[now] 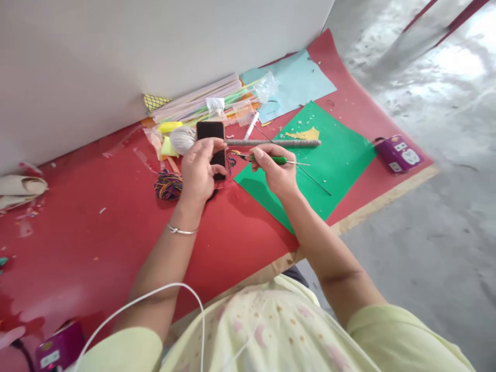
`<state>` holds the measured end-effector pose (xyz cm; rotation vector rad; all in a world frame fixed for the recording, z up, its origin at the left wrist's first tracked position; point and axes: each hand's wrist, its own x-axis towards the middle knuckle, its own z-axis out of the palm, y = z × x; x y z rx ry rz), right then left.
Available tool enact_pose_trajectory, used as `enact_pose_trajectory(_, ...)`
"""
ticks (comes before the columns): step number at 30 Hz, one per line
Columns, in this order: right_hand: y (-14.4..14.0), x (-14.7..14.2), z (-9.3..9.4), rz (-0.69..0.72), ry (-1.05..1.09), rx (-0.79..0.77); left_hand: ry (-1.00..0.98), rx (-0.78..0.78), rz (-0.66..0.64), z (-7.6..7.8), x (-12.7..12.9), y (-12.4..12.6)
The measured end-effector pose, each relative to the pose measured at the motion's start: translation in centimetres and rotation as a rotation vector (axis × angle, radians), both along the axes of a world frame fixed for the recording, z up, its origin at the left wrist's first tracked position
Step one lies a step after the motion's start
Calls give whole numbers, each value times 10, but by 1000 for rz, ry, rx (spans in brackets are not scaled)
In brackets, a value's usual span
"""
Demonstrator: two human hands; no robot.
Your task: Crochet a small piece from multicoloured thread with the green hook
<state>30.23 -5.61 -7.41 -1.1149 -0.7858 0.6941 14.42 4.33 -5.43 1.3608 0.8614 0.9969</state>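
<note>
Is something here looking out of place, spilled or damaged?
Small pale scraps lie scattered over the green sheet, and a torn yellow piece sits on it. The multicoloured thread beside the left hand is a loose tangle.

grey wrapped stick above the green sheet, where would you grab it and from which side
Grip the grey wrapped stick at its bare middle, from above. It lies flat and nearly level across the green sheet; its left end runs behind the phone in the left hand, so the right stretch is freer.
</note>
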Motion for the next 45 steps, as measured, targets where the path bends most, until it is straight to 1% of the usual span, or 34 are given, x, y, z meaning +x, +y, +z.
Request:
enact_pose_trajectory(2,-1,-2,1,-3,-32,0,-155,-179,-116,-3,7,-9)
enact_pose_trajectory(3,-3,-3,1,-6,-44,1,-188,-248,-158,-5,9,-13)
enact_pose_trajectory(5,-6,-4,-1,6,-78,3,-230,-321,-168,-10,10,-18)
enact_pose_trajectory(7,-9,-4,-5,30,-89,4,-254,-342,-149,-17,8,-22)
enact_pose_trajectory(9,-11,-2,-11,50,-66,-9,-265,-353,-136,-25,6,-26)
enact_pose_trajectory(12,-10,1,-18,43,46,-55,-252,-362,-130,-37,5,-29)
enact_pose_trajectory(16,-5,1,-23,46,199,-92,-230,-325,-84,-45,5,-30)
enact_pose_trajectory(19,-3,0,-23,60,269,-106,-239,-306,-68,-47,5,-30)
enact_pose_trajectory(21,-2,-1,-24,63,269,-116,-234,-295,-64,-48,5,-29)
enact_pose_trajectory(25,-4,-2,-26,37,192,-112,-230,-272,-44,-48,7,-30)
enact_pose_trajectory(28,-6,-4,-27,18,129,-108,-222,-279,-27,-44,7,-30)
enact_pose_trajectory(32,-7,-5,-27,39,84,-104,-217,-292,-29,-41,7,-30)
enact_pose_trajectory(37,-8,-4,-28,58,48,-97,-217,-283,-48,-47,5,-29)
enact_pose_trajectory(41,-9,-2,-28,135,63,-98,-206,-293,-49,-49,4,-28)
enact_pose_trajectory(45,-13,1,-26,244,126,-82,-210,-316,-62,-47,4,-27)
